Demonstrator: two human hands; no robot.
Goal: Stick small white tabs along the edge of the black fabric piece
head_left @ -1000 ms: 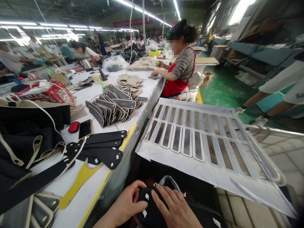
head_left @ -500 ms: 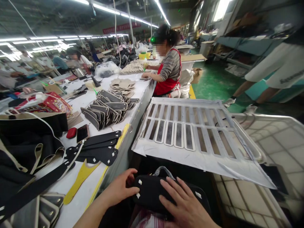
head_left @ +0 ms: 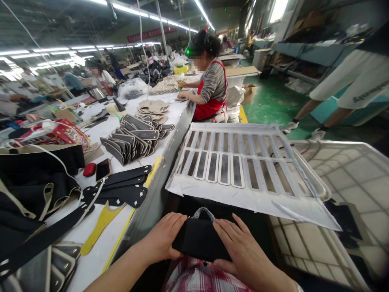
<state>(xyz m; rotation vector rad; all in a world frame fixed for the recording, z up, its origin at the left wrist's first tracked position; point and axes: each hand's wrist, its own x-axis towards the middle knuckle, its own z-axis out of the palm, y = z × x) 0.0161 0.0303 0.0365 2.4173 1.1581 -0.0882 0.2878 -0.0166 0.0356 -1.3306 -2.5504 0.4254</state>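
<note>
A black bag (head_left: 200, 239) with a looped handle (head_left: 203, 213), which looks wrapped in clear film, rests over my lap. My left hand (head_left: 165, 235) grips the bag's left end, fingers over the top edge and thumb below. On the right end lies my right hand (head_left: 234, 241), its fingers over the top and its thumb near the lower edge. Both hands hold the bag between them. On the table to the left are black strap pieces (head_left: 127, 184) with white tabs and a yellow forked template (head_left: 100, 229).
A white slotted rack (head_left: 212, 192) carrying several grey panels stands ahead, over a wire-framed cart (head_left: 316, 247). Stacked trimmed pieces (head_left: 133, 138) lie on the white table (head_left: 94, 267). A co-worker in a red apron (head_left: 209, 97) sits farther along it. Another person stands at right.
My right hand has slid from the bag's front face to its right end. My left hand has closed over the left end. The bag's white-tabbed face has turned out of sight.
</note>
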